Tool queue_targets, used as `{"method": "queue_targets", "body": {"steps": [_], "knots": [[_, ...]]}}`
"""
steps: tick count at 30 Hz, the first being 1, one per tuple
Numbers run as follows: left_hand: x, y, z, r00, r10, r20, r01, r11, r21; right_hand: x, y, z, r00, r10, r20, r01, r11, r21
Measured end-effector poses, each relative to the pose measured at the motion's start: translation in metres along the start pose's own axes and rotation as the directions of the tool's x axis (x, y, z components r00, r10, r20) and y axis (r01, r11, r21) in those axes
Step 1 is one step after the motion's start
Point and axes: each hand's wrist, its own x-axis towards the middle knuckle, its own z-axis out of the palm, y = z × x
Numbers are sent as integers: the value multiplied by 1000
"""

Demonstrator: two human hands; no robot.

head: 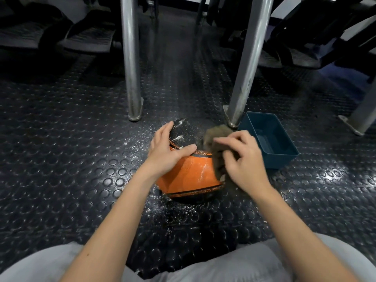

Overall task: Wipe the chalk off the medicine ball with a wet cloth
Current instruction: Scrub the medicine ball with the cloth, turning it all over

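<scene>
An orange and black medicine ball (189, 176) sits on the studded rubber floor between my knees, with white chalk streaks on its black top and orange side. My left hand (168, 151) rests on the ball's upper left, fingers spread over it. My right hand (242, 159) grips a brownish-grey cloth (215, 139) against the ball's right side; the cloth looks blurred. White chalk dust speckles the floor around the ball.
A dark teal plastic tub (284, 153) stands just right of the ball. Two metal legs (132, 78) (244, 78) rise right behind the ball, another (362, 119) at far right. Dark gym equipment lines the back. My light trousers (254, 265) fill the bottom edge.
</scene>
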Motion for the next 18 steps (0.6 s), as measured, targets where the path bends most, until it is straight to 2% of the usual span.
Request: {"method": "queue_targets", "body": {"steps": [2, 3, 4, 6, 8, 9, 11, 14, 15, 16, 18], "knots": [[-1, 0, 0, 1000, 0, 11, 0, 1000, -3, 10, 18, -7, 968, 248, -50, -249, 968, -29], [-1, 0, 0, 1000, 3, 12, -3, 1000, -3, 11, 20, -11, 946, 318, -67, -320, 947, -22], [-1, 0, 0, 1000, 8, 11, -8, 1000, -4, 10, 14, -14, 945, 316, -86, -317, 948, 8], [-1, -2, 0, 1000, 13, -6, -13, 1000, -11, 3, -10, -14, 987, 134, -91, -126, 988, 94], [-1, -4, 0, 1000, 24, -18, -24, 1000, 8, -10, -27, -8, 997, -78, -7, 78, 989, 129], [0, -4, 1, 999, 28, -21, -28, 1000, 14, -13, -28, -4, 992, -122, 40, 117, 987, 114], [1, -3, 1, 1000, 26, -14, -26, 1000, 10, -9, -14, -1, 996, -61, 66, 56, 996, 76], [0, -2, 3, 999, 30, -15, -30, 1000, 9, 3, 9, -8, 972, 234, 17, -234, 972, 31], [0, -1, 5, 999, 32, -19, -32, 999, 15, 6, 12, -11, 959, 283, 0, -283, 959, 11], [-1, -2, 6, 999, 32, -25, -32, 999, 22, 6, 11, -13, 961, 276, -20, -276, 961, -5], [0, -3, 7, 999, 32, -42, -31, 999, 27, 4, -4, -16, 987, 147, -62, -146, 989, 25]]}}
